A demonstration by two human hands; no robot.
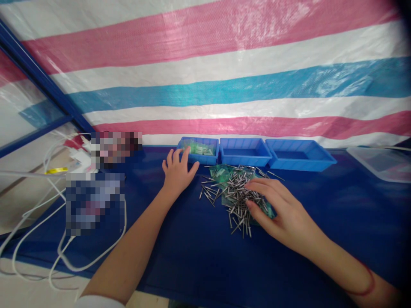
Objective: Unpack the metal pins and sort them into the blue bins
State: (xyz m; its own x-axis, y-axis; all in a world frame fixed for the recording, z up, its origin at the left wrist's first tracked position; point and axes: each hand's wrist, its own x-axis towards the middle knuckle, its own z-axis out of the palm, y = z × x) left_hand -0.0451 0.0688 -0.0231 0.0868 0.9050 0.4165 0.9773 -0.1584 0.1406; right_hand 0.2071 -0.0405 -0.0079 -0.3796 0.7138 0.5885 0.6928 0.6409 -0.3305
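Observation:
My left hand [178, 169] is spread with its fingers apart, the tips over the front left edge of the left blue bin [204, 160]. Small green-and-clear packets [202, 148] lie inside that bin. My right hand [279, 209] reaches into a heap of silver pop rivets [240, 188], its thumb and fingertips apart at the heap's right side. No rivet can be made out between them. Green plastic packets [220, 174] show among and under the rivets, partly covered by them. Several loose rivets lie scattered to the left of the heap.
Two more blue bins, a middle one [245, 160] and a right one [302, 163], stand in the row behind the heap. A clear plastic lid or tray [382, 164] lies at far right. White cables [64, 252] and blurred-out items are at left. A striped sheet [224, 85] hangs behind the blue table [192, 256].

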